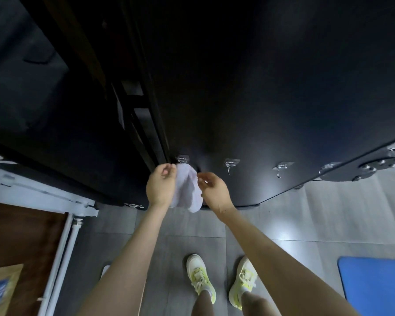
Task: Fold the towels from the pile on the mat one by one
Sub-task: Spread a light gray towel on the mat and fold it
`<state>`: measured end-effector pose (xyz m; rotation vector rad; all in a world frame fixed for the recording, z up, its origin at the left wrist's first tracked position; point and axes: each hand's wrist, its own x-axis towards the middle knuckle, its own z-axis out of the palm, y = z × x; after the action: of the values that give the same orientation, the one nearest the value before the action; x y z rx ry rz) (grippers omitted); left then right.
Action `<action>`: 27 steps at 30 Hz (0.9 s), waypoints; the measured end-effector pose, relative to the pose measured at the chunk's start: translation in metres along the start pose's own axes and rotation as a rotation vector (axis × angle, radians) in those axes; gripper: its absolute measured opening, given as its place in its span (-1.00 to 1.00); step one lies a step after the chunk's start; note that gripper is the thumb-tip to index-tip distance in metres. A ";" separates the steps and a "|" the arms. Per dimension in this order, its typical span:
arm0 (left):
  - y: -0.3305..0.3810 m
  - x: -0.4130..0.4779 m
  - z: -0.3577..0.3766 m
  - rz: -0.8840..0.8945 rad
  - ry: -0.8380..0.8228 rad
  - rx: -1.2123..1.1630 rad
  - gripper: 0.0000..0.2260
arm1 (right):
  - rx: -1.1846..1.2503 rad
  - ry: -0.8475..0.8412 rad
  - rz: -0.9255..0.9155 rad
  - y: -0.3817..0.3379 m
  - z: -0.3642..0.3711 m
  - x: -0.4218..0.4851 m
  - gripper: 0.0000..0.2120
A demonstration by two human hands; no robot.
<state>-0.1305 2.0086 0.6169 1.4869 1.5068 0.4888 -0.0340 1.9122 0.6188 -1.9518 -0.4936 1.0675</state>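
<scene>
Towel point(188, 190) is up at the leftmost hook point(182, 159) on the dark panel point(260, 99), bunched and hanging between both hands. It's not on the mat point(374, 286), which lies on the floor point(306, 215) at lower right, well apart. Only a corner of the mat is in view, and no pile shows on that part.

Left hand point(161, 185): fingers curled, pinching the towel's top left edge just under the hook. Right hand point(212, 190): thumb and forefinger look closed on the right edge, a bit lower. Both are edge pinches, not full grips.

My read: the step is at the hook, with the towel either coming off or going on. Can't tell which. Can't see if the cloth is actually looped over the hook either, as the left fingers cover that spot.

To do it well:
- If taking it off, lift first to clear the hook tip, then move away from the panel. A straight pull down would likely snag.
- Get both pinches onto the top edge, spread apart, so the cloth opens flat and the corners are findable.
- Soft cloth will slump, so hold it by the corners, not the middle.
- The other hooks point(230, 165) to the right are bare. Don't let the cloth catch the nearest one.
- Folding belongs at the mat, so carry the towel over with the edge taut.
</scene>
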 end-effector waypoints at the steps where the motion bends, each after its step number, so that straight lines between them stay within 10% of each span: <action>1: 0.004 -0.007 -0.005 0.040 0.008 0.062 -0.77 | 0.011 -0.002 0.001 0.002 -0.007 -0.005 -0.83; 14: 0.067 -0.165 0.050 0.622 -0.359 0.416 -0.81 | -0.025 0.034 0.073 0.099 -0.182 -0.134 -0.91; 27: 0.095 -0.405 0.275 1.002 -0.974 0.666 -0.85 | 0.259 0.550 0.395 0.326 -0.386 -0.368 -0.80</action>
<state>0.0788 1.5627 0.6935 2.4534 0.0520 -0.2555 0.0625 1.2953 0.6462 -2.0358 0.3264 0.7245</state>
